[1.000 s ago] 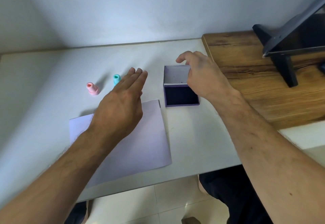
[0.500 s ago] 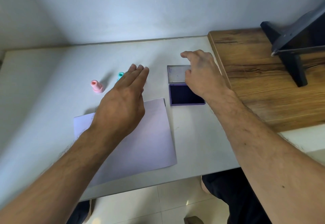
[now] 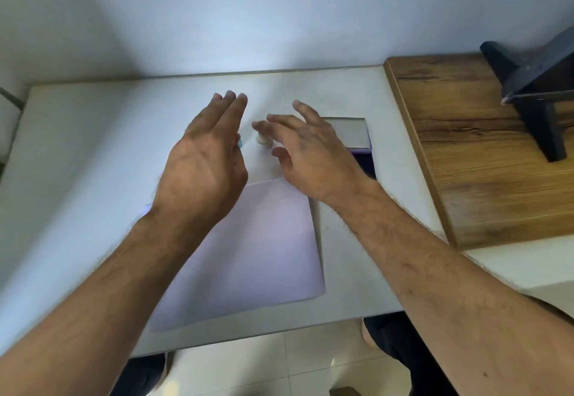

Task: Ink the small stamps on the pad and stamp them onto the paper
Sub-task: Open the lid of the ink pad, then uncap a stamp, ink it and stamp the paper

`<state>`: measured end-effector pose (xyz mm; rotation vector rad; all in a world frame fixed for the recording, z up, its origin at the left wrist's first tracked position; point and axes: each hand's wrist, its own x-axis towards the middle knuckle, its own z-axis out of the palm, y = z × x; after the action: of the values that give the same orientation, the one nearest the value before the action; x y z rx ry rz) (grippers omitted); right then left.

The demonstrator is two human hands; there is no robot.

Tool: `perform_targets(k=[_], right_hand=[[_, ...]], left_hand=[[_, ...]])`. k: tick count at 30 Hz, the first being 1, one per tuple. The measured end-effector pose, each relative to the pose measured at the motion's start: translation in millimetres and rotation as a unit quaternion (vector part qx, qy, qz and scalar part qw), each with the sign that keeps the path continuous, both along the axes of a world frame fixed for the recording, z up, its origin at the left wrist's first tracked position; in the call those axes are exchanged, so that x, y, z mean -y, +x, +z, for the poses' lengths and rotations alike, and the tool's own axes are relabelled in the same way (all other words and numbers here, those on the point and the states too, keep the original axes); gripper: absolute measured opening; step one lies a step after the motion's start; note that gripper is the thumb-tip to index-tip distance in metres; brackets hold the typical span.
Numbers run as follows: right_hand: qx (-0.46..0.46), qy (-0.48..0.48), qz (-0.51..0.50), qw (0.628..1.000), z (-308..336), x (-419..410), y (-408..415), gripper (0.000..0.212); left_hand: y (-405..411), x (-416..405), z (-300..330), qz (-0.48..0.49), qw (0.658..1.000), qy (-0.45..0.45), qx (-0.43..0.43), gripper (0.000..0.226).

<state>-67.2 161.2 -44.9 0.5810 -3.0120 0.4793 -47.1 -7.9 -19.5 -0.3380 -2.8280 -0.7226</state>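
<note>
Stamps are what the work turns on, and 1 small pale stamp (image 3: 261, 140) stands upright on the white table (image 3: 93, 147), just beyond the far edge of the paper (image 3: 264, 240) and at about 9 o'clock from the ink pad (image 3: 360, 147), whose lid is folded back. A sliver of teal (image 3: 239, 143), probably a 2nd stamp, shows at the edge of the left hand (image 3: 205, 169); a 3rd cannot be seen. The left hand is held flat above the table with fingers straight and together, and nothing is gripped by it. The right hand (image 3: 310, 153) is spread over the pale stamp with fingers apart and lightly bent; nothing is pinched yet, though whether a fingertip touches the stamp cannot be told. The step in hand is judged to be picking up that stamp. It would be done well if the stamp were pinched by its narrow top between thumb and 2 fingers, lifted straight up so it is not tipped, carried toward 3 o'clock to the dark pad, and pressed down flat so the face is inked evenly. A wooden board (image 3: 481, 147) with a dark stand (image 3: 534, 100) lies at 3 o'clock, well apart.
</note>
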Motion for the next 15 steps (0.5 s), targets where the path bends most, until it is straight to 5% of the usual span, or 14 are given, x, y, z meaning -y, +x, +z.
perform_targets(k=[6,9,15], right_hand=[[-0.12,-0.086,-0.065,0.987,-2.3,3.1,2.6,0.026],[-0.045,-0.165,-0.116,0.978,1.4,4.9,-0.2,0.019],[0.187,-0.505,-0.193,0.82,19.7,1.3,-8.2,0.023]], left_hand=[[-0.8,0.1,4.7,0.035,0.999,0.001,0.0,0.06],[0.4,-0.6,5.7,0.03,1.0,0.004,-0.006,0.06],[1.4,0.0,8.3,0.022,0.994,0.1,0.027,0.063]])
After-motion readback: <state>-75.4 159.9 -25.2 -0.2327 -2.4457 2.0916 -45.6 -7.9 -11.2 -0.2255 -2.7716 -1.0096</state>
